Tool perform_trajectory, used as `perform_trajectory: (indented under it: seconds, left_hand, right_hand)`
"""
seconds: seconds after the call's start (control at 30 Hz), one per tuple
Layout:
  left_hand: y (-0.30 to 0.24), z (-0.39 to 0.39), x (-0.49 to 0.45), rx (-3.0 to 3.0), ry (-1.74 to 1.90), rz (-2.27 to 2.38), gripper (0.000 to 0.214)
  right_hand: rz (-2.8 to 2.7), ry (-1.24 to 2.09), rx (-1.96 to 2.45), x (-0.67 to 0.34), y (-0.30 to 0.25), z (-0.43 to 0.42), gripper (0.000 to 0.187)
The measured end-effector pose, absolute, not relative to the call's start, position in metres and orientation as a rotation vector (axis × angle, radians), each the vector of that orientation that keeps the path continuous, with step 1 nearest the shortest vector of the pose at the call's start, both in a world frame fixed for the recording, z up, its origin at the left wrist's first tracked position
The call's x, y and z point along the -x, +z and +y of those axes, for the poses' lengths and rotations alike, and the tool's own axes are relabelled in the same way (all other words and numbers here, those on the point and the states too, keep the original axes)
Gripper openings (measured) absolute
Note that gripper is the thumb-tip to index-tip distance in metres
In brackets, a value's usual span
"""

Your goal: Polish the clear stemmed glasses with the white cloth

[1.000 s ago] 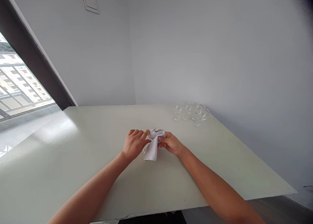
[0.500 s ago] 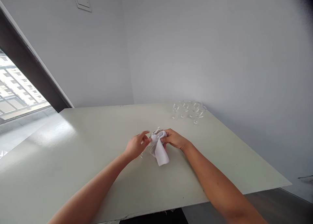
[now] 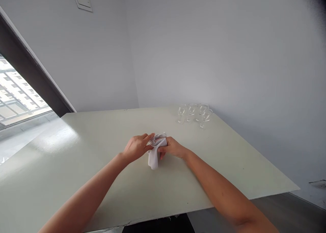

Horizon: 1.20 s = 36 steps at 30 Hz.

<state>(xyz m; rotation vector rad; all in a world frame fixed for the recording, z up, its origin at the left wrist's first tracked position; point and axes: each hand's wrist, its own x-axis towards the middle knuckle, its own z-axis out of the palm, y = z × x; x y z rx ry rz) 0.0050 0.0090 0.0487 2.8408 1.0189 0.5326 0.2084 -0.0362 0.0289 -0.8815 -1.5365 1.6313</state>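
Over the middle of the pale table (image 3: 76, 165), my two hands meet around a white cloth (image 3: 153, 158) and a small clear glass (image 3: 150, 143) that the cloth mostly hides. My left hand (image 3: 136, 147) wraps its fingers round the glass from the left. My right hand (image 3: 171, 148) is closed on the cloth, pressing it against the glass. A loose end of the cloth hangs down toward the tabletop.
Several clear stemmed glasses (image 3: 195, 113) stand in a cluster at the far right of the table, near the grey wall. A window with a dark frame (image 3: 22, 76) lies to the left. The table's near edge (image 3: 163, 216) is below my forearms.
My left hand has closed back onto the glass after opening half a second ago. The cloth's hanging end swung from right to left. The view shifted slightly.
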Motion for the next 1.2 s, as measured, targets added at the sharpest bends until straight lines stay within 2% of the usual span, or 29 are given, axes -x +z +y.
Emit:
perform_trajectory:
  seconds: [0.13, 0.23, 0.33, 0.43, 0.6, 0.73, 0.83, 0.9, 1.03, 1.1, 1.2]
  left_hand:
    - [0.077, 0.009, 0.001, -2.262, 0.158, 0.909, 0.044]
    - [0.086, 0.013, 0.011, -1.876, -0.05, 0.766, 0.039]
    - [0.08, 0.017, 0.022, -1.684, -0.076, 0.692, 0.046]
    - [0.072, 0.02, 0.028, -1.623, -0.009, 0.736, 0.054]
    - [0.057, 0.019, 0.026, -1.889, 0.148, 1.09, 0.055]
    - [0.04, 0.012, 0.016, -2.37, 0.258, 1.445, 0.048]
    - [0.034, 0.001, 0.006, -2.72, 0.34, 1.454, 0.041]
    - [0.033, -0.006, 0.0, -2.927, 0.422, 1.345, 0.043]
    - [0.038, -0.013, -0.009, -3.193, 0.634, 1.006, 0.052]
    - [0.039, -0.013, -0.011, -3.261, 0.682, 0.906, 0.055]
    - [0.036, -0.011, -0.013, -3.29, 0.685, 0.869, 0.059]
  right_hand:
    - [-1.779, 1.461, 0.855, -0.208, 0.033, -0.04, 0.031]
    - [-2.027, 1.069, 0.855, -0.207, 0.031, -0.04, 0.021]
    - [-2.109, 0.774, 0.89, -0.212, 0.025, -0.034, 0.026]
    - [-1.931, 0.629, 0.994, -0.223, 0.023, -0.026, 0.029]
    - [-1.694, 0.517, 1.014, -0.238, 0.041, -0.028, 0.029]
    - [-1.961, 0.294, 1.035, -0.22, 0.052, -0.042, 0.024]
    - [-2.222, 0.147, 0.954, -0.199, 0.046, -0.049, 0.036]
    - [-2.261, 0.079, 0.96, -0.19, 0.04, -0.05, 0.033]
    - [-2.077, 0.152, 1.085, -0.189, 0.036, -0.047, 0.027]
    - [-1.932, 0.351, 1.095, -0.195, 0.038, -0.044, 0.024]
    - [-1.658, 0.83, 1.094, -0.206, 0.04, -0.036, 0.024]
